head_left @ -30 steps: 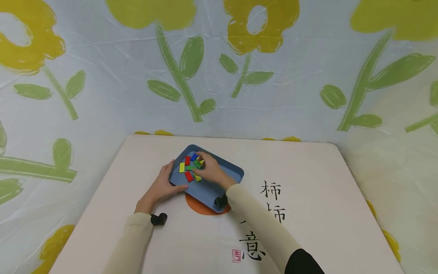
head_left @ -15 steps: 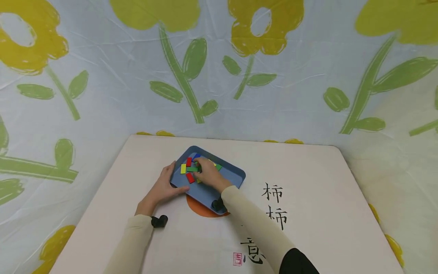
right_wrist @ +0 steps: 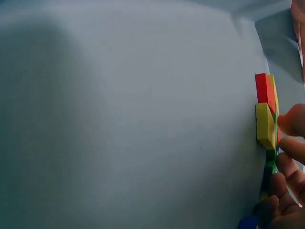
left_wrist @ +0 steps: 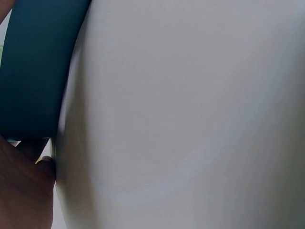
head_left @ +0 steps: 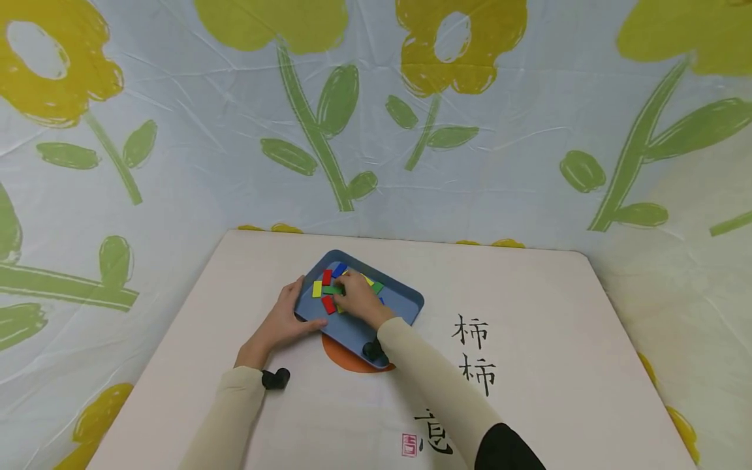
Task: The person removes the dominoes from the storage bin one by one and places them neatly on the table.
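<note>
A blue tray (head_left: 402, 299) lies askew on the table, holding several small coloured blocks. At its left corner my left hand (head_left: 283, 324) holds it, fingers along the left edge and thumb at the near rim. My right hand (head_left: 360, 299) reaches over the blocks with bent fingers, fingertips right at a green block (head_left: 330, 290). Whether they pinch it I cannot tell. Around it lie a yellow block (head_left: 317, 289), two red blocks, the nearer red block (head_left: 328, 305) and a blue block (head_left: 340, 269). In the right wrist view, fingertips (right_wrist: 290, 119) are close beside a yellow block (right_wrist: 264, 126).
The pale table (head_left: 529, 339) carries black brush characters (head_left: 472, 331) right of the tray, and an orange printed shape (head_left: 341, 356) shows under its near edge. Behind stands a flower-patterned cloth (head_left: 235, 183). The left wrist view mostly shows pale surface beside the teal tray wall (left_wrist: 38, 71).
My right hand has moved slightly down and left over the blocks, with its fingers drawn closer together. Green and yellow blocks now show to its right. My left hand stays on the tray.
</note>
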Tool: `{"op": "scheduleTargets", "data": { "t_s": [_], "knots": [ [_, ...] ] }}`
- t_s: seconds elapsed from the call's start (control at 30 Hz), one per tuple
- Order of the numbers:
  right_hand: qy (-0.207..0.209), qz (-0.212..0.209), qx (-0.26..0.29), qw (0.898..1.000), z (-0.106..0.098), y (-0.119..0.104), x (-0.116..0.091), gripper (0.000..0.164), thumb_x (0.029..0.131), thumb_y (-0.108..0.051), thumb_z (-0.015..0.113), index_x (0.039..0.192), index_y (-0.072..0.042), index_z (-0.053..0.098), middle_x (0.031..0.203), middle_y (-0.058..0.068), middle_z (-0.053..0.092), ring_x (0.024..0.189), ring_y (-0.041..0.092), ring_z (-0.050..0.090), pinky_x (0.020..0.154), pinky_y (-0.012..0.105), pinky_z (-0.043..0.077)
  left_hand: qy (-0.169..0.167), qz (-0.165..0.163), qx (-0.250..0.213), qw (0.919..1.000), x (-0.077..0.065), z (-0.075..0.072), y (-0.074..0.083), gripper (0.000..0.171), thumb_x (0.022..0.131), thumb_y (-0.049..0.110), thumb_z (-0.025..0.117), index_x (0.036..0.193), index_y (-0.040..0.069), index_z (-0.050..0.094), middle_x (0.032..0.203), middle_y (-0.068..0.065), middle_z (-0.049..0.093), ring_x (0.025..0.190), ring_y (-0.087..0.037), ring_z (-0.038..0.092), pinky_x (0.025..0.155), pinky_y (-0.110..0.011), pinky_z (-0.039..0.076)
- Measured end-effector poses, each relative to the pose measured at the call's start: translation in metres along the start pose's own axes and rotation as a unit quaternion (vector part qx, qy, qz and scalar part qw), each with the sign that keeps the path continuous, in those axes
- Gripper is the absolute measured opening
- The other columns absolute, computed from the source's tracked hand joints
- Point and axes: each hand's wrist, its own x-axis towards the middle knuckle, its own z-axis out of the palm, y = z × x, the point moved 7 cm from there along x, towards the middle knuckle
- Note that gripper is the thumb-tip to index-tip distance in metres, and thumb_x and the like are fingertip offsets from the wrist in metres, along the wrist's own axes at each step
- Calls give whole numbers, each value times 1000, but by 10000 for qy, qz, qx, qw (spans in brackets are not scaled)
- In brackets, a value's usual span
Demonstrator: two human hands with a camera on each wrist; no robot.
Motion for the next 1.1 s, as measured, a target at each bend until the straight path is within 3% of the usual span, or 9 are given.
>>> {"op": "scheduleTargets", "data": {
  "t_s": [0.23,0.47,0.83,1.1],
  "knots": [
    [67,140,1,9999,1,-3,1,28,89,-28,67,109,-10,72,106,4,59,90,13,54,83,24,54,-7,-80,-35,10000,0,-1,1,116,68,70,72,156,29,8,154,-13,23,136,-34,35,107,-60,37],
    [15,549,9,9985,2,3,-1,24,86,-25,69,105,-12,73,105,3,59,92,14,53,85,27,54,-143,3,-41,9999,2,3,4,117,69,72,69,156,29,5,156,-12,20,137,-34,33,109,-59,36],
    [-101,456,243,9986,6,0,0,27,86,-30,66,105,-12,69,102,1,57,86,12,53,76,22,52,-29,-27,10,10000,-2,0,1,118,68,73,70,157,22,10,155,-13,22,136,-34,35,108,-59,37],
    [-88,186,505,9985,7,2,0,29,90,-27,65,114,-9,67,105,1,62,91,12,55,80,24,53,-72,-126,23,9999,0,0,1,116,68,73,70,156,30,7,155,-13,21,137,-34,33,109,-60,36]
  ]
}}
